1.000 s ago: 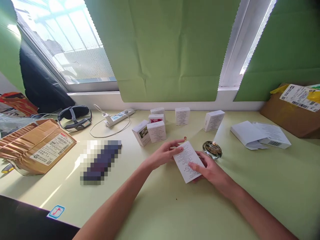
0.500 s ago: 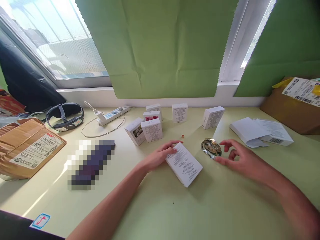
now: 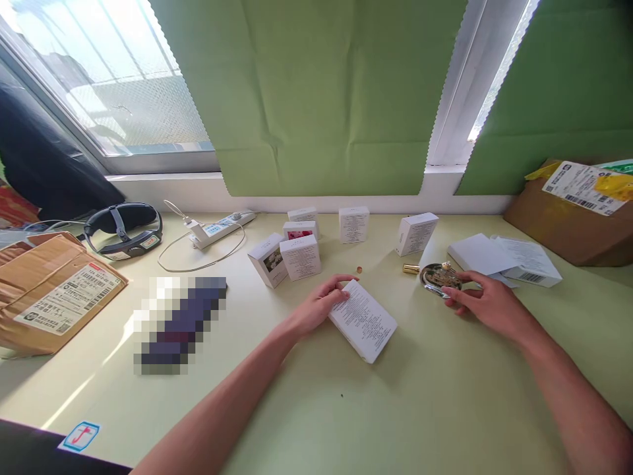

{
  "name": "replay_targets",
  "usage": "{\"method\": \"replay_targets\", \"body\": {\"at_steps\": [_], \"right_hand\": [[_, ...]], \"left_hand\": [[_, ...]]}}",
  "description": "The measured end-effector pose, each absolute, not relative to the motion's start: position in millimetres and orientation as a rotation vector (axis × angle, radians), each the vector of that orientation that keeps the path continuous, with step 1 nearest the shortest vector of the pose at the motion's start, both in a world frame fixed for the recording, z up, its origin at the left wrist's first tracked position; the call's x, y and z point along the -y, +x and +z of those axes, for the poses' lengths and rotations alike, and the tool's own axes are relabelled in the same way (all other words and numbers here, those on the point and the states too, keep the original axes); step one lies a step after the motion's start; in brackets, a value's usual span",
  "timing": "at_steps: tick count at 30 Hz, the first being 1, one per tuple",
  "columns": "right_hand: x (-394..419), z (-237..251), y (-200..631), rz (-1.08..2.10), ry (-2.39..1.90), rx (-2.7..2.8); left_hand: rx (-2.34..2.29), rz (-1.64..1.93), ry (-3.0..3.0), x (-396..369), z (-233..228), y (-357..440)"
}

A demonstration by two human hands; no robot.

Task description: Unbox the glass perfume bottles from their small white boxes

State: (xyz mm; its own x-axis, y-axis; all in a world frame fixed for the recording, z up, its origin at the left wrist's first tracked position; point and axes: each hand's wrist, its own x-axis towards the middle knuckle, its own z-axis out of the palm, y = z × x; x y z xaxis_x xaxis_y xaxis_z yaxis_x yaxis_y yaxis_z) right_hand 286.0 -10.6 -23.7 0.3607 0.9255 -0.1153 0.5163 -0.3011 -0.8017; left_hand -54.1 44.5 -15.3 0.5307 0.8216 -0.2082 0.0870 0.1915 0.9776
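Two hands at work: my left hand [image 3: 316, 309] lies flat on the light, stiff white box [image 3: 362, 320], while right of it my right hand [image 3: 487, 305] pinches the round bottle [image 3: 440, 277], probably glass, slippery and breakable, by its rim.

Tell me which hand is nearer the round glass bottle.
Right. The right hand touches the round glass bottle from its near side; the left hand rests on the white box, well left of it.
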Motion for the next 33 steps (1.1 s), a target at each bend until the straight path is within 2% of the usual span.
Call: {"method": "replay_targets", "body": {"at_steps": [5,10,12,17,19,24,33], "right_hand": [[-0.8,-35.6,284.8,0.508,-2.004,1.14],[3.7,-20.6,271.8,0.343,-1.948,1.098],[10.0,-14.3,256.8,0.391,-1.887,1.104],[17.5,-21.8,209.1,0.999,-1.614,1.337],[16.8,-28.2,199.7,1.139,-1.502,1.332],[15.8,-35.2,196.4,1.095,-1.386,1.198],[19.4,-39.1,188.6,0.975,-1.352,1.145]], "left_hand": [[-0.915,0.75,1.189,-38.9,-23.1,-43.5],[-0.843,0.779,1.114,-28.8,-27.3,-33.8],[-0.801,0.804,1.109,-23.9,-28.0,-30.5],[-0.68,0.85,1.121,-15.5,-29.2,-24.9],[-0.666,0.856,1.144,-14.9,-29.8,-24.1],[-0.664,0.883,1.238,-16.9,-30.6,-25.1],[-0.668,0.693,1.409,-15.0,-24.4,-29.0]]}}
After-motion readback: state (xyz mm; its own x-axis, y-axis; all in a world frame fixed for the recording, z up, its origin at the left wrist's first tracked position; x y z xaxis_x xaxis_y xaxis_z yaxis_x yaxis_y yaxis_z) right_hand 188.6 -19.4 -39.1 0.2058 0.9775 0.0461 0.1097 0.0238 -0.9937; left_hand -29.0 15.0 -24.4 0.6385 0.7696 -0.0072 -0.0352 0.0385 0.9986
